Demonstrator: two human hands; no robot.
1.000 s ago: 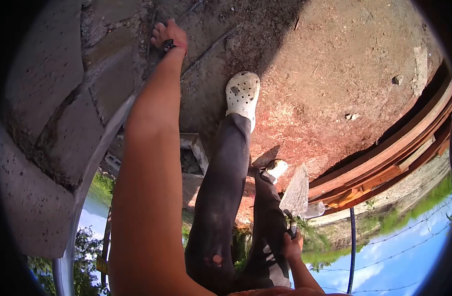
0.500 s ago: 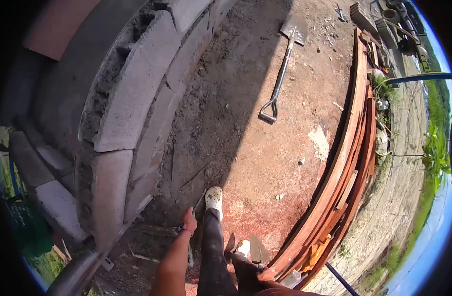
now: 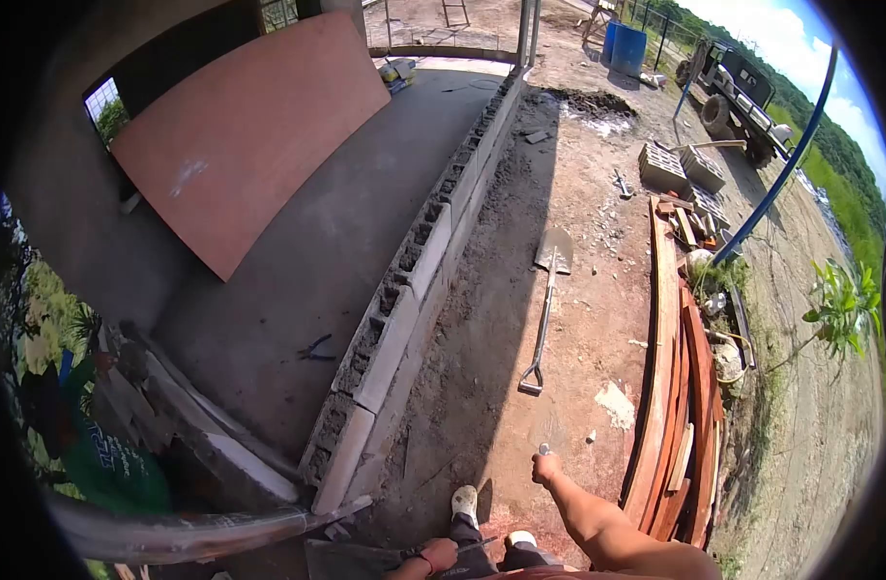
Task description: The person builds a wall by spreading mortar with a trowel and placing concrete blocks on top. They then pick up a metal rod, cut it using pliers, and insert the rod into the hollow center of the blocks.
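Reaching out over the dirt, the right hand [image 3: 547, 470] is shut tight in a fist around a little grey thing [image 3: 544, 449] (only its tip pokes out on top). Down low, the left hand [image 3: 439, 555] has its fingers curled around a thin dark rod [image 3: 477, 545], just beside two white shoes [image 3: 465, 503]. A shovel [image 3: 555, 251] lies on the ground ahead, between the block wall [image 3: 394, 333] and a pile of planks [image 3: 665, 406].

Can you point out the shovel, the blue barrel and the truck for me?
shovel [image 3: 542, 324]: head view, on the middle of its shaft.
blue barrel [image 3: 628, 48]: head view, on its side wall.
truck [image 3: 742, 77]: head view, on its cab.
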